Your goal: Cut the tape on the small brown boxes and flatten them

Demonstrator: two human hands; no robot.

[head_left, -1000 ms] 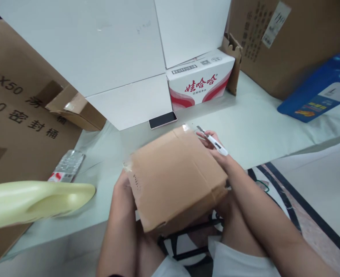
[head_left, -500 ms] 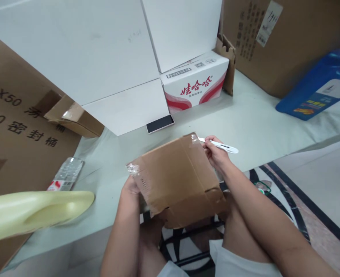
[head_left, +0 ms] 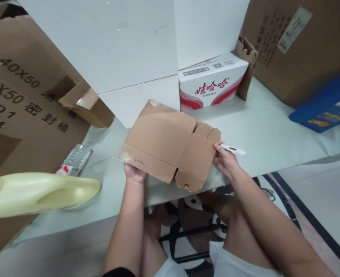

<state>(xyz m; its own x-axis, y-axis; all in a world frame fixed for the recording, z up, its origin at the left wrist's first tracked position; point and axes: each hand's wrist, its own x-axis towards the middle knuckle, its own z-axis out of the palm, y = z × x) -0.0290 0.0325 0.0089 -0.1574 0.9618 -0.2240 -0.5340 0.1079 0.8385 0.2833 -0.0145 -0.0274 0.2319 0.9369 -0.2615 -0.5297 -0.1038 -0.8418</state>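
Observation:
A brown cardboard box with its flaps spread is held up over the front part of the table, tape bits at its corners. My left hand grips its lower left edge, the fingers partly hidden beneath the cardboard. With my right hand I hold a slim white utility knife, its handle pointing right. The thumb of that hand also presses on the box's right flap. The knife's blade end is hidden by the hand and flap.
A white-and-red carton and tall white panels stand behind. A crushed plastic bottle and a pale yellow curved object are at left. A blue bottle stands right, near large brown cartons. The cloth-covered table has its edge near my knees.
The box has turned and moved up and away from me, its flaps now spread to the right. Both hands still hold on. The phone on the table is now hidden behind the cardboard.

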